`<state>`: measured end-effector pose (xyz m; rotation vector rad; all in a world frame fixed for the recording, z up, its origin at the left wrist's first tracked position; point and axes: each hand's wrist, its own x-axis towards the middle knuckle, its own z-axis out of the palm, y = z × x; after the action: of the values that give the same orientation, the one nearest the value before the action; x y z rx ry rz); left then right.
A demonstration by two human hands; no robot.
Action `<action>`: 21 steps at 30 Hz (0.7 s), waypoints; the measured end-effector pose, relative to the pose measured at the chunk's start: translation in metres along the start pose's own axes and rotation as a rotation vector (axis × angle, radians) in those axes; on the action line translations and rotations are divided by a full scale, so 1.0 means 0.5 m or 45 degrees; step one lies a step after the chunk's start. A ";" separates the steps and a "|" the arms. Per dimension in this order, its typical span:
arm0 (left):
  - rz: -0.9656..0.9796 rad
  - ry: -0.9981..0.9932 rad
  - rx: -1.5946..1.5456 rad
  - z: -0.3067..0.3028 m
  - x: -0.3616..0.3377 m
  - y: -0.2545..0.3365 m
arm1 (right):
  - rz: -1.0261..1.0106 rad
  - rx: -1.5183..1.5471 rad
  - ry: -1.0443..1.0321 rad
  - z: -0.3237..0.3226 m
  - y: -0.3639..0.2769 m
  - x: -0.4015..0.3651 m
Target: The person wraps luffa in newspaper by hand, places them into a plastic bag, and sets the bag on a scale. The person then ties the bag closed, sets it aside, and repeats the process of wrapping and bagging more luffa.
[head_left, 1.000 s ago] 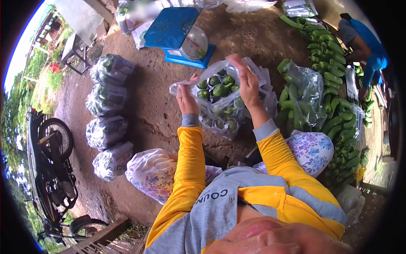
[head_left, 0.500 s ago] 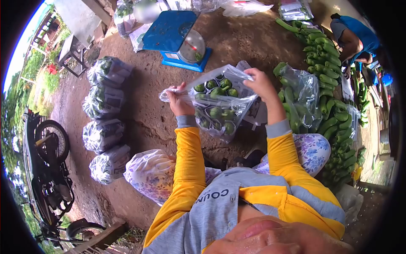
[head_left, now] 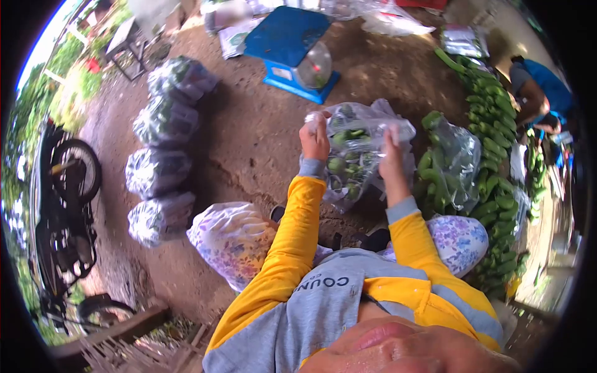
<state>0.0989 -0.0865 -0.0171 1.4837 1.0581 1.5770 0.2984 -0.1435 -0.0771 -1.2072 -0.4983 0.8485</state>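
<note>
A clear plastic bag [head_left: 350,186] packed with green vegetables stands on the ground in front of me, their rounded ends showing through the film. My left hand [head_left: 315,140] is closed on the gathered plastic at the bag's upper left. At the bag's right side is my right hand [head_left: 392,155], its fingers pointing up against the film. Motion blur hides whether those fingers pinch the plastic. The bag's upper film lies folded across the vegetables between both hands.
Several filled bags [head_left: 158,168] line the ground at left, near a motorcycle [head_left: 65,205]. A blue weighing scale [head_left: 289,37] stands ahead. At right are another plastic bag [head_left: 459,165] and piled long green vegetables [head_left: 488,112]. Beyond them, a person in blue [head_left: 541,84] bends over.
The bag's mouth was held stretched wide between both hands; now its film is folded over the vegetables. My hands are closer together, and the right has come lower. The view has shifted.
</note>
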 end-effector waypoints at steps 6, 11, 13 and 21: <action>0.019 -0.819 1.131 0.090 -0.056 -0.001 | -0.225 -0.036 -0.141 0.126 -0.096 -0.024; -0.069 -0.777 1.142 0.090 -0.056 -0.037 | -0.187 -0.025 -0.361 0.121 0.019 0.025; -0.061 -0.788 1.115 0.087 -0.055 -0.054 | -0.403 -0.438 -0.343 0.131 -0.018 0.006; -0.777 -0.391 -0.529 0.001 -0.010 -0.146 | -0.773 -1.028 -0.490 0.163 -0.043 0.000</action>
<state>0.0973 -0.0613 -0.0858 0.9549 0.8311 1.0152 0.2448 -0.0970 -0.0317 -1.4833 -1.5373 0.3324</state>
